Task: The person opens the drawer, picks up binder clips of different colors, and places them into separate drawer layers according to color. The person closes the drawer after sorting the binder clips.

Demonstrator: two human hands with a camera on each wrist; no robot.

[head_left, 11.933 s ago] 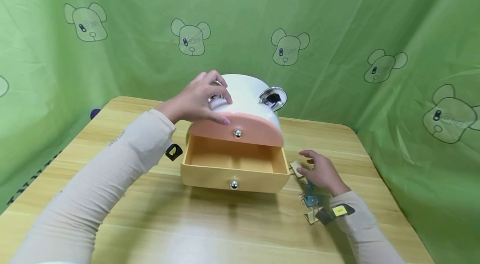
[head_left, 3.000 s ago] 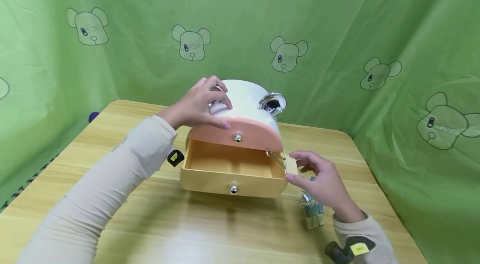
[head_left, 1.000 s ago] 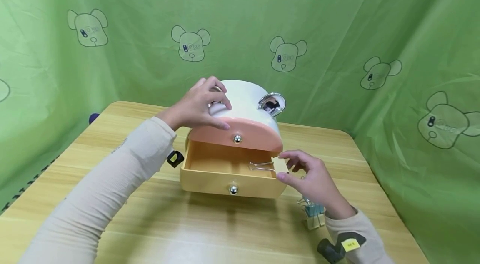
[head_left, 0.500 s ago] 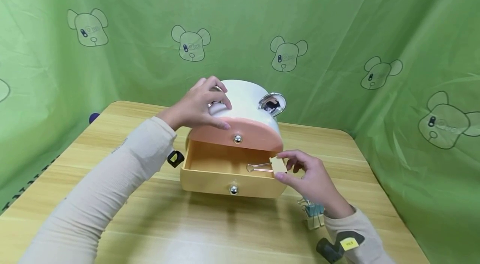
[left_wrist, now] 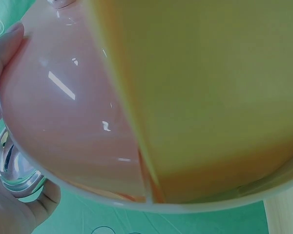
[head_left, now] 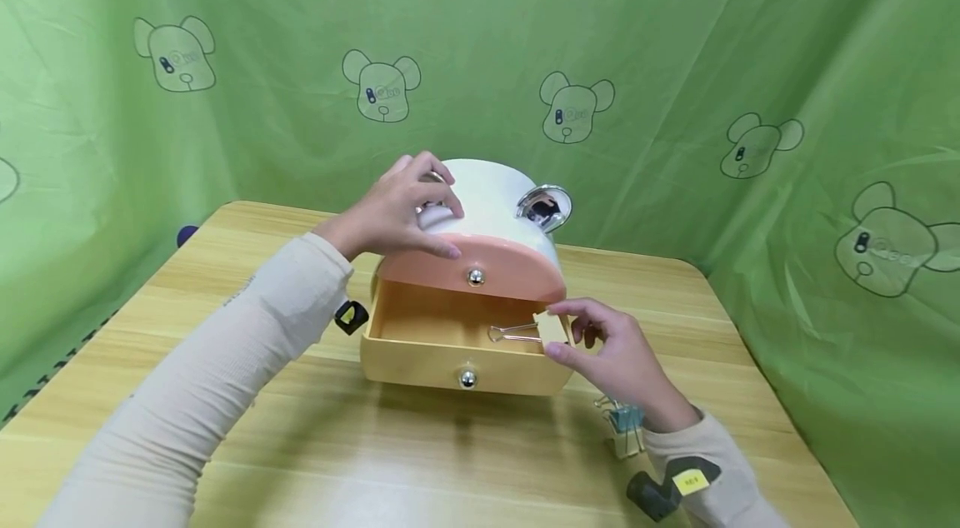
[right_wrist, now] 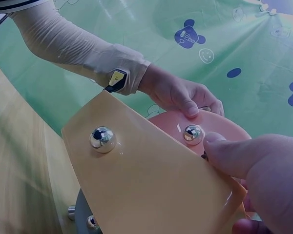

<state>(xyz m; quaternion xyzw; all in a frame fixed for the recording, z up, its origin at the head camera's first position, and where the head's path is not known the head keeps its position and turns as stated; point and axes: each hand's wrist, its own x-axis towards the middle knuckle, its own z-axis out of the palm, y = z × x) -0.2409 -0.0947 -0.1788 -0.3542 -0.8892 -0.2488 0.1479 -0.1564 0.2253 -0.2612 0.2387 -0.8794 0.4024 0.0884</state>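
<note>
A small two-drawer storage box (head_left: 489,193) with a white rounded top and silver ears stands on the table. Its pink upper drawer (head_left: 510,266) is pushed in, while the yellow lower drawer (head_left: 420,365) is pulled out. My left hand (head_left: 393,207) grips the box top around the left ear, thumb on the pink front, as the left wrist view also shows. Between thumb and fingers my right hand (head_left: 618,349) pinches a cream binder clip (head_left: 552,328) over the drawer's right side, its wire handles pointing left. The right wrist view mostly hides that clip behind the drawer front.
Several binder clips, teal and cream, lie in a small group (head_left: 627,426) on the wooden table (head_left: 360,461) beside my right wrist. Green cloth (head_left: 480,20) with bear-head prints hangs around the back and sides.
My right hand has picked up the cream binder clip from the table and carried it left over the open drawer, drifting slightly further left in the last second. My left hand stays put.
</note>
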